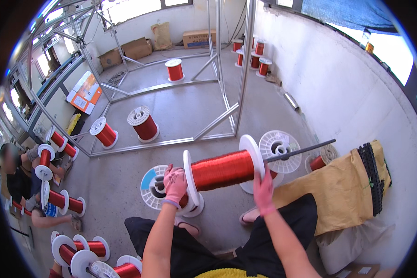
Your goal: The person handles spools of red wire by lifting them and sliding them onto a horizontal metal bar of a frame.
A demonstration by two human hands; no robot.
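A large spool of red wire [223, 170] with white flanges lies sideways in front of me, held above the floor. A dark rod [306, 149] runs through it and sticks out far to the right. My left hand [175, 185], in a pink glove, is closed around the rod beside the left flange; the rod's short end shows past it. My right hand [264, 191], also gloved, grips the right flange from below, its fingers partly hidden. Below stand two more spools, one with a blue-labelled flange [152, 178] at left and one with a white flange [282, 139] at right.
A metal frame [171, 140] stands ahead, with red spools [146, 127] inside and around it. Several spools [58, 199] sit at left near a seated person [18, 171]. Brown sacking [329, 197] lies at right along the white wall [338, 88]. Further spools [264, 68] stand at the back.
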